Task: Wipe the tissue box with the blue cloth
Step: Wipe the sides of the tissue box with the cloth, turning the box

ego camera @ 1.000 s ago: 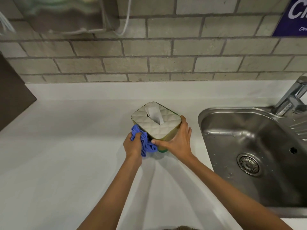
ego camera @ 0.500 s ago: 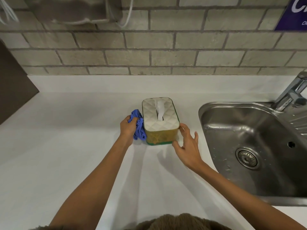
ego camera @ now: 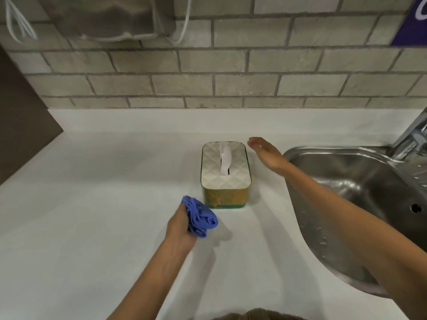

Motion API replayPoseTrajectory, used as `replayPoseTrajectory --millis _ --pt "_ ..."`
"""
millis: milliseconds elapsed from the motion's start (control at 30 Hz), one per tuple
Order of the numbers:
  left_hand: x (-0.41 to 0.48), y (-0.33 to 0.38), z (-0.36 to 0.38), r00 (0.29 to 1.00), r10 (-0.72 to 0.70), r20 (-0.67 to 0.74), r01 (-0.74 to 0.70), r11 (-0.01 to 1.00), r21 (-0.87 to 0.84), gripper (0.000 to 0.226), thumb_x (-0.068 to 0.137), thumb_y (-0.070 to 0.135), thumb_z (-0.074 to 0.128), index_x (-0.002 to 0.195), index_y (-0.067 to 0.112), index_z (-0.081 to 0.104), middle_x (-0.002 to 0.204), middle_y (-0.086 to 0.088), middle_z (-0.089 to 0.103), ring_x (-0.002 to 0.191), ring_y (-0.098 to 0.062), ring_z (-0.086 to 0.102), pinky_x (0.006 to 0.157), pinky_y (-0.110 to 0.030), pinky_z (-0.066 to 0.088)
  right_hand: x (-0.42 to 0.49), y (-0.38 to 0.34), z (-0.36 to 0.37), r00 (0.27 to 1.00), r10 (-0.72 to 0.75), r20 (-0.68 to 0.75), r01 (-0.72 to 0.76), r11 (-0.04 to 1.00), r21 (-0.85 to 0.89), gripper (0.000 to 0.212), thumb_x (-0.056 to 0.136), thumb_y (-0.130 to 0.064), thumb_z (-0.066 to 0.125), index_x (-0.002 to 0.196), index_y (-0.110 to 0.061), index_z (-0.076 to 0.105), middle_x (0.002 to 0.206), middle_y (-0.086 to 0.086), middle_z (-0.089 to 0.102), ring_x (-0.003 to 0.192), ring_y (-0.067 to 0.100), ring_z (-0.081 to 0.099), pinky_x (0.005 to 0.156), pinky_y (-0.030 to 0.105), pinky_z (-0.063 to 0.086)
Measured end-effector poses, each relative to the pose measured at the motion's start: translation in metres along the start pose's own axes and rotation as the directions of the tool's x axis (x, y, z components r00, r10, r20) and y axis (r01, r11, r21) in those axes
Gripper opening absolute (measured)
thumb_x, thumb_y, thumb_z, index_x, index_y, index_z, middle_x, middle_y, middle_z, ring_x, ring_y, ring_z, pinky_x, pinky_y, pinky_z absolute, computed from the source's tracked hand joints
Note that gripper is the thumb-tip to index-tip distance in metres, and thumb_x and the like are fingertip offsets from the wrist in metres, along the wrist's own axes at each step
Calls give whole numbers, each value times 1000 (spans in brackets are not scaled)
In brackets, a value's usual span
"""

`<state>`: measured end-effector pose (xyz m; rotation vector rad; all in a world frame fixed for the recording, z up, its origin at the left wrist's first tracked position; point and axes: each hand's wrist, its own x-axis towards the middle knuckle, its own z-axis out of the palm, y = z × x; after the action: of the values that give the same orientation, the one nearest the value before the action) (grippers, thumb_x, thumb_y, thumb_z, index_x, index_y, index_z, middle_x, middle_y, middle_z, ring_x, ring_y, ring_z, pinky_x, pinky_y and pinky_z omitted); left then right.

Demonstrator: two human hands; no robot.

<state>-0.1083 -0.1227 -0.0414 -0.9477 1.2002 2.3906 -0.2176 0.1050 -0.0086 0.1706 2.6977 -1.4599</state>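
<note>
The tissue box (ego camera: 226,179) stands upright on the white counter (ego camera: 97,204), with a quilted white top, gold and green sides and a tissue sticking up from its slot. My left hand (ego camera: 179,227) holds the bunched blue cloth (ego camera: 199,217) just in front of the box's near left corner, not touching it. My right hand (ego camera: 265,153) hovers flat and empty beside the box's far right corner, a small gap away from it.
A steel sink (ego camera: 360,204) lies right of the box, with a tap (ego camera: 413,135) at its far right. A tiled wall (ego camera: 208,72) closes the back. A dark panel (ego camera: 20,116) stands at the left. A dispenser (ego camera: 104,17) hangs on the wall.
My left hand pulled the cloth off the box's left side toward me. My right hand let go of the box's near end and moved to its far right side.
</note>
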Motion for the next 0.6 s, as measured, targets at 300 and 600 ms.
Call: replayPoseTrajectory --millis 300,600 --pt "-1 -21 32 991 -91 102 97 994 -52 23 98 15 41 80 9 54 79 -8 53 67 -19 50 55 -23 46 50 -15 16 973 8 231 -38 991 128 56 93 -45 35 136 -11 44 146 5 43 134 21 39 113 33 26" --pt "34 22 17 999 -50 20 51 997 -53 13 95 20 46 90 12 54 85 -7 53 71 -17 51 68 -26 47 25 12 -3 986 44 161 -67 987 146 55 90 -53 33 129 -18 50 127 -2 52 124 17 44 93 26 26"
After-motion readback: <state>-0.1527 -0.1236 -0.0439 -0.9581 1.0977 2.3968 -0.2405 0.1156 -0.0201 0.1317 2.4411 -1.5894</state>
